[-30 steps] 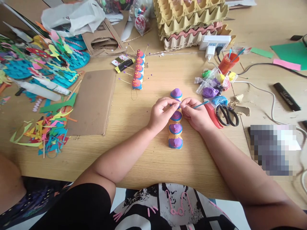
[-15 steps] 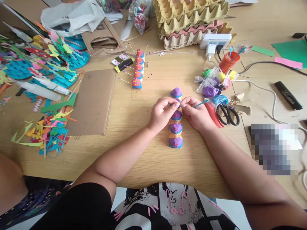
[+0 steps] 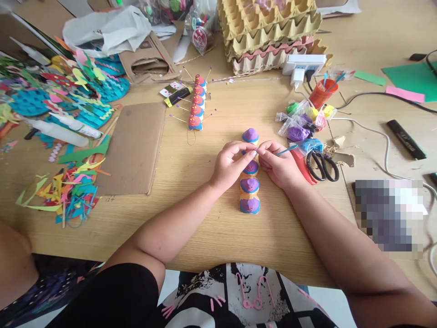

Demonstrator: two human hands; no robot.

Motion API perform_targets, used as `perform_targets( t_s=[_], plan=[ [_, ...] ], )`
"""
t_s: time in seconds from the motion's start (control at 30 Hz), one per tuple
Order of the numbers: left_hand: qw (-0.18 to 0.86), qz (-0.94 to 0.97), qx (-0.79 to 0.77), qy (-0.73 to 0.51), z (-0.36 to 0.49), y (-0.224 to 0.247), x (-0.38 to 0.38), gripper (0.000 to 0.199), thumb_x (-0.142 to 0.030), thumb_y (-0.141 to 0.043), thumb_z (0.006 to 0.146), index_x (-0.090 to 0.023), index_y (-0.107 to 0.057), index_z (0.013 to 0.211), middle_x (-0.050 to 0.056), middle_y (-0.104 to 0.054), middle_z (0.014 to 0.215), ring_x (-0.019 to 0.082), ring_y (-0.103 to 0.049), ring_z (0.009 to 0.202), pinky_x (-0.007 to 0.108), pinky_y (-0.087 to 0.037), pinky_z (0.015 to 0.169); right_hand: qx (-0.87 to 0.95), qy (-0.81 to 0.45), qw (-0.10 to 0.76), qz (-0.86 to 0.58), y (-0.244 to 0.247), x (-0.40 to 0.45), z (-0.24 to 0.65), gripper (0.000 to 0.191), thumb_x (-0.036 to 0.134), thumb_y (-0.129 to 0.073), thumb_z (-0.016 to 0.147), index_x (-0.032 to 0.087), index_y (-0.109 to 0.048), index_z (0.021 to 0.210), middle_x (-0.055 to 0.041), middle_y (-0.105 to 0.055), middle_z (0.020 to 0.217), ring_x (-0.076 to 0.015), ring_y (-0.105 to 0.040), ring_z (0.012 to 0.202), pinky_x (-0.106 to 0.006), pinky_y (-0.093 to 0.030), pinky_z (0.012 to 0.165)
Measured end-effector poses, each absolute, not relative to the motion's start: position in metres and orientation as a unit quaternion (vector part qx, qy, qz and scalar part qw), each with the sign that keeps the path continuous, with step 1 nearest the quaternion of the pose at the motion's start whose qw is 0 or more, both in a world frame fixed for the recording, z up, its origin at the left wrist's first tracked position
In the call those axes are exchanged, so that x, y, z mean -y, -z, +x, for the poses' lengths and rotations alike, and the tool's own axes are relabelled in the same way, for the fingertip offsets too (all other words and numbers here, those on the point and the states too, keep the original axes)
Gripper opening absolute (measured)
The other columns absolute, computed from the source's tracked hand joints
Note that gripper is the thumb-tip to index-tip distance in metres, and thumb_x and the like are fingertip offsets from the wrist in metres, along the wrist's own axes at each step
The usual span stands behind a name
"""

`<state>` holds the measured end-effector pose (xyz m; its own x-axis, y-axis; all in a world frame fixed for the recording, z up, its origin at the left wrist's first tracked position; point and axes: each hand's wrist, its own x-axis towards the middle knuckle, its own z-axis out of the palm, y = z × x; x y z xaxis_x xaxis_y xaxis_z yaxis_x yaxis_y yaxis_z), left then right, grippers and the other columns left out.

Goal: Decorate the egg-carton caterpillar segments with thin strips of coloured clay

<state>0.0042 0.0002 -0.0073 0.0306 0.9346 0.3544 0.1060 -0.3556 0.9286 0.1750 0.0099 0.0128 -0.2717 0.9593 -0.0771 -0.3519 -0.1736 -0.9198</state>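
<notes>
The strip of purple bumps [image 3: 250,185] lies on the bench [image 3: 191,223] straight in front of the person, its length running away from the body. It sits where it did half a second ago. The view itself has tipped very slightly, so the things around the strip show at slightly different spots, though they lie the same on the bench.

Both bare forearms slant inward from either side of the strip, elbows wide, and the hands meet over its far half, mostly hiding the second bump from the far end. Their pose has hardly changed. The left hand [image 3: 235,163] is closed to a pinch, thumb and forefinger at a tiny piece [image 3: 256,149] too small to make out. The right hand [image 3: 277,163] pinches at the same spot, its other fingers curled, and has hold of a blue stick [image 3: 286,151] that juts out to the right.

Right of the strip, just past the right hand, lie black-handled scissors [image 3: 322,166]; left of it, a cardboard sheet [image 3: 131,150]. Farther than the strip are bagged clay [image 3: 298,133] to its right, a red bumpy strip [image 3: 195,120] to its left, and stacked egg trays [image 3: 273,41] well beyond.
</notes>
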Motion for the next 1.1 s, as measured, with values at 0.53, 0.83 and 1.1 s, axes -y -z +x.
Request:
perform_targets(
  t_s=[0.53, 0.83, 1.1],
  plan=[
    [0.421, 0.563, -0.424, -0.571, 0.0065, 0.0066, -0.0014, 0.036, -0.059, -0.078, 0.093, -0.023, -0.079, 0.092, 0.003, -0.079, 0.097, 0.016, -0.072, 0.098, 0.03, -0.057, 0.093, 0.433, -0.675, 0.483, -0.352, -0.0147, -0.0089, 0.1746, 0.048, 0.054, -0.099, 0.069, 0.02, -0.069, 0.086, 0.0072, -0.049, 0.059, -0.0068, -0.033, 0.051, -0.024, -0.02, 0.048],
    [0.459, 0.532, -0.421, -0.573, 0.009, 0.0057, -0.0003, 0.043, -0.064, -0.084, 0.086, -0.022, -0.08, 0.092, 0.003, -0.078, 0.096, 0.016, -0.072, 0.097, 0.029, -0.058, 0.094, 0.435, -0.659, 0.501, -0.355, -0.0133, -0.0081, 0.1721, 0.045, 0.05, -0.1, 0.068, 0.02, -0.068, 0.08, 0.0046, -0.055, 0.065, -0.0074, -0.039, 0.055, -0.024, -0.026, 0.048],
    [0.477, 0.511, -0.41, -0.586, 0.0088, 0.005, -0.0005, 0.037, -0.06, -0.086, 0.086, -0.024, -0.083, 0.092, 0.003, -0.08, 0.099, 0.016, -0.073, 0.099, 0.029, -0.059, 0.094, 0.434, -0.658, 0.499, -0.36, -0.0121, -0.0086, 0.1731, 0.049, 0.054, -0.1, 0.067, 0.021, -0.066, 0.081, 0.0053, -0.053, 0.065, -0.0073, -0.037, 0.055, -0.025, -0.024, 0.048]
  ],
)
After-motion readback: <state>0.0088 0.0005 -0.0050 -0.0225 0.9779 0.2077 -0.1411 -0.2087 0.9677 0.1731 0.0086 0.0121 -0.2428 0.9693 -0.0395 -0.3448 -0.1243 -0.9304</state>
